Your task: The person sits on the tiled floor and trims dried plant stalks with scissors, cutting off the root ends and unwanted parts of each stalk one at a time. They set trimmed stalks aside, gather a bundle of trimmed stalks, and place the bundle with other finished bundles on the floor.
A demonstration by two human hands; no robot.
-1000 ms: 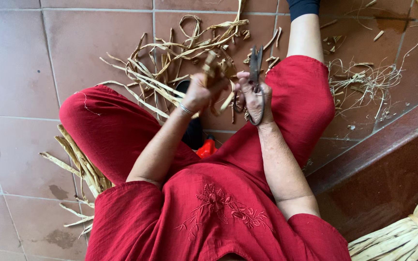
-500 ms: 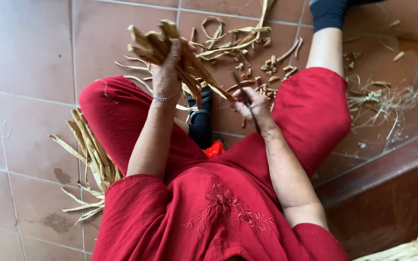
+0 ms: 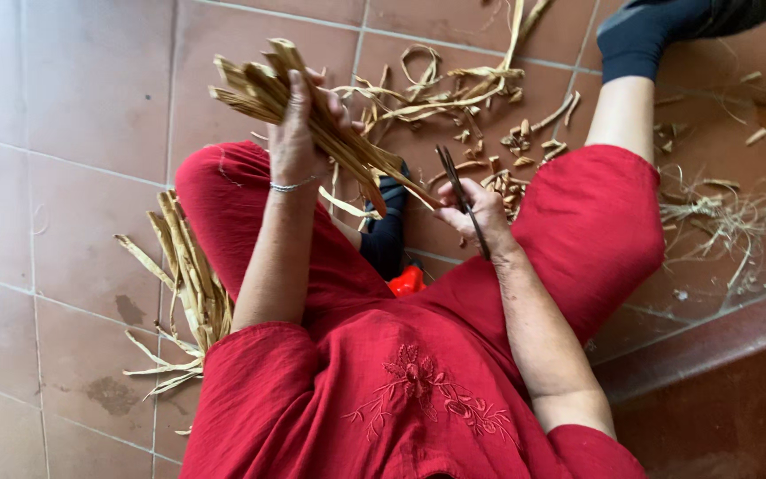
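A bundle of dried leaf strips was gripped by the left hand at upper centre; dark scissors were clutched by the right hand. Fingers could be nicked, or strips dropped, if the grip were loosened.

The scene is seen through a single camera worn on the head, pointed steeply downward over the person's own chest and lap. The red garment is caught very close along the lower edge of the frame, while the tiled floor is seen farther off across the upper and left parts. The left hand and right hand are held at middle distance, just above centre. A dark step edge is cut off at the lower right. No second view is provided, so nothing is shared.
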